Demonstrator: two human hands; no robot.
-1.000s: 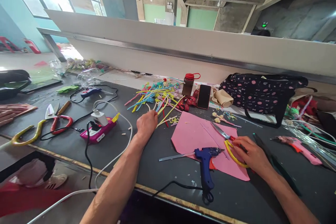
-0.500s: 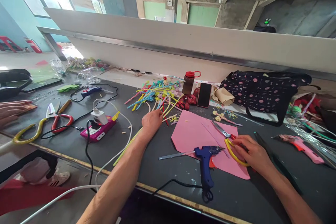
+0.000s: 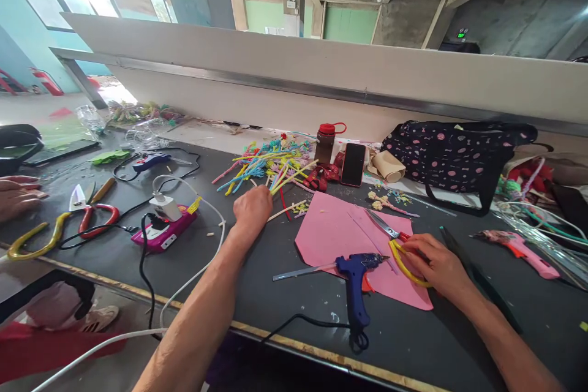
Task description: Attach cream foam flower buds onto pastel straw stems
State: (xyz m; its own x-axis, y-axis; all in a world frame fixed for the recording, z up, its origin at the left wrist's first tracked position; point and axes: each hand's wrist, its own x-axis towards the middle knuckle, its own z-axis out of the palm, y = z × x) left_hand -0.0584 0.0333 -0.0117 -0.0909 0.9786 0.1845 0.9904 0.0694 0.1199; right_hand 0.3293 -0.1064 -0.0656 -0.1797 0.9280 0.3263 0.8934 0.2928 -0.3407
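Observation:
At the near edge of a colourful pile of pipe cleaners (image 3: 275, 162), my left hand (image 3: 252, 209) is closed, its fingertips hidden. Pale yellow pipe cleaners (image 3: 298, 176) stick out past its fingers. My right hand (image 3: 429, 262) has its fingers bent round the handles of a pair of scissors (image 3: 399, 257), one yellow and one red. Their blades rest on a pink sheet (image 3: 321, 226), pointing away to the left. A blue glue gun (image 3: 356, 288) lies between my hands, partly on the sheet, with a clear glue stick in its back.
A magenta power strip (image 3: 168, 229) with cables sits on the left, near red-and-yellow-handled shears (image 3: 59, 229). Another person's hand (image 3: 18, 196) rests at the left edge. Behind are a bottle (image 3: 325, 144), a phone (image 3: 353, 164) and a patterned bag (image 3: 450, 162). A pink glue gun (image 3: 519, 248) lies right.
My left hand has moved among the pipe cleaners; a yellow one trailing along my forearm half a second ago no longer shows. My right hand stays at the scissors. The view has shifted slightly.

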